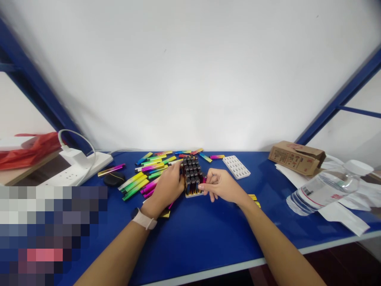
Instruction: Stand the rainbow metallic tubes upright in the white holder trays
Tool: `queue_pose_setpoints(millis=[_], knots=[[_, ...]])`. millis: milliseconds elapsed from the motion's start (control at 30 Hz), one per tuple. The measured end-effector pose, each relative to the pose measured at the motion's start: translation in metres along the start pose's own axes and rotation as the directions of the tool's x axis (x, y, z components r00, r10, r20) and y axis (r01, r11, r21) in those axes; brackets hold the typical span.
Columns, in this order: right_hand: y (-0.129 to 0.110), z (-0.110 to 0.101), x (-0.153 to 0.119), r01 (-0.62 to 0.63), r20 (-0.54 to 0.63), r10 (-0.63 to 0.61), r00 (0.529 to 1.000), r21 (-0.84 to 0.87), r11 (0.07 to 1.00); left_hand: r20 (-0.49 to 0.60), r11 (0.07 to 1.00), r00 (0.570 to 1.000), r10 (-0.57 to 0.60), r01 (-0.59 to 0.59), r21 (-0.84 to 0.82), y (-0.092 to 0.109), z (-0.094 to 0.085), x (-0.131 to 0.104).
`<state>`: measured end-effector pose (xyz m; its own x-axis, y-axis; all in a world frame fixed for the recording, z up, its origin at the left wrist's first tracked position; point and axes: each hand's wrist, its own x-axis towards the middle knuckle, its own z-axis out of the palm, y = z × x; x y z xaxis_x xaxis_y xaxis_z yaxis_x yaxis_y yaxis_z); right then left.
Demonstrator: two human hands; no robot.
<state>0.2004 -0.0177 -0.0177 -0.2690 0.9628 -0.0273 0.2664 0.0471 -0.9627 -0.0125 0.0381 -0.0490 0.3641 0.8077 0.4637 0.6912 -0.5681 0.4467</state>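
Your left hand [167, 186] curls against the left side of the black-tipped sticks [191, 174], which stand upright in a white tray [195, 195] on the blue tabletop [199, 238]; your right hand [222, 185] pinches narrowly at their near right corner, though you can't tell whether it grips one. Loose coloured sticks [133, 185] lie to the left.

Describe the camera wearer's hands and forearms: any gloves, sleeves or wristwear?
Both the left hand and right hand are ungloved, and no sleeves show on the forearms. The left wrist has a wristwatch with a pale pink strap and a dark face, seen edge-on. Nothing shows on the right wrist.
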Motion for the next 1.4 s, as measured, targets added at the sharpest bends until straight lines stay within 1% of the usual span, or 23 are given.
queue_pose_setpoints(millis=[200, 367, 467, 567, 600, 633, 667, 700, 767, 800, 900, 1000, 1200, 1300, 1333, 1400], knots=[[0.003, 0.001, -0.001, -0.006, 0.027, 0.007, 1.0, -0.053, 0.999, 0.003, 1.0, 1.0, 0.002, -0.002, 0.0, 0.0, 0.0, 0.0], [0.003, -0.002, -0.002, -0.009, 0.095, 0.017, 0.995, -0.084, 0.996, 0.003, 1.0, 1.0, -0.002, 0.002, 0.013, 0.0, 0.001, 0.0], [-0.001, -0.01, -0.005, 0.027, 0.105, -0.008, 0.994, -0.179, 0.984, -0.001, 1.0, 1.0, 0.003, -0.003, 0.001, 0.0, 0.0, 0.0], [-0.005, -0.028, -0.009, 0.062, 0.067, -0.041, 0.997, -0.363, 0.93, 0.008, 1.0, 1.0, -0.007, 0.008, -0.009, 0.0, -0.001, 0.0], [-0.006, -0.037, -0.011, 0.041, 0.072, -0.012, 0.997, -0.413, 0.91, 0.011, 1.0, 1.0, -0.011, 0.011, -0.008, 0.0, -0.001, 0.0], [-0.005, -0.047, -0.013, 0.009, 0.107, 0.043, 0.993, -0.445, 0.896, 0.013, 1.0, 1.0, -0.013, 0.013, -0.006, 0.0, -0.001, 0.0], [-0.004, -0.057, -0.016, -0.026, 0.115, 0.09, 0.989, -0.465, 0.885, 0.015, 1.0, 1.0, -0.012, 0.012, -0.004, 0.0, -0.001, 0.0], [-0.003, -0.068, -0.019, -0.062, 0.111, 0.131, 0.985, -0.483, 0.873, 0.014, 1.0, 1.0, -0.008, 0.008, -0.002, 0.0, -0.001, 0.0], [0.002, -0.089, -0.026, -0.138, 0.054, 0.188, 0.981, -0.49, 0.861, 0.011, 1.0, 1.0, 0.005, -0.005, 0.001, -0.001, -0.001, 0.0], [0.005, -0.098, -0.029, -0.162, 0.06, 0.218, 0.974, -0.483, 0.86, 0.01, 1.0, 1.0, 0.01, -0.01, 0.002, -0.001, -0.001, 0.0], [0.01, -0.114, -0.036, -0.257, 0.115, 0.351, 0.929, -0.481, 0.838, 0.022, 1.0, 1.0, 0.014, -0.014, -0.002, -0.001, -0.002, 0.0], [0.012, -0.114, -0.038, -0.304, 0.14, 0.427, 0.893, -0.513, 0.803, 0.035, 1.0, 0.999, 0.008, -0.008, 0.006, 0.0, -0.003, 0.0], [0.006, -0.104, -0.035, -0.35, 0.097, 0.459, 0.883, -0.517, 0.781, 0.086, 0.996, 0.996, 0.034, -0.041, 0.076, 0.001, -0.002, 0.0], [0.004, -0.1, -0.033, -0.32, 0.062, 0.408, 0.911, -0.521, 0.791, 0.099, 0.993, 0.994, 0.043, -0.053, 0.107, 0.0, 0.0, -0.001], [0.004, -0.099, -0.032, -0.288, 0.059, 0.369, 0.927, -0.516, 0.807, 0.102, 0.992, 0.994, 0.049, -0.06, 0.111, 0.0, 0.0, -0.001], [0.003, -0.096, -0.03, -0.199, 0.039, 0.252, 0.967, -0.501, 0.842, 0.108, 0.992, 0.992, 0.065, -0.076, 0.099, 0.0, 0.001, -0.002]])
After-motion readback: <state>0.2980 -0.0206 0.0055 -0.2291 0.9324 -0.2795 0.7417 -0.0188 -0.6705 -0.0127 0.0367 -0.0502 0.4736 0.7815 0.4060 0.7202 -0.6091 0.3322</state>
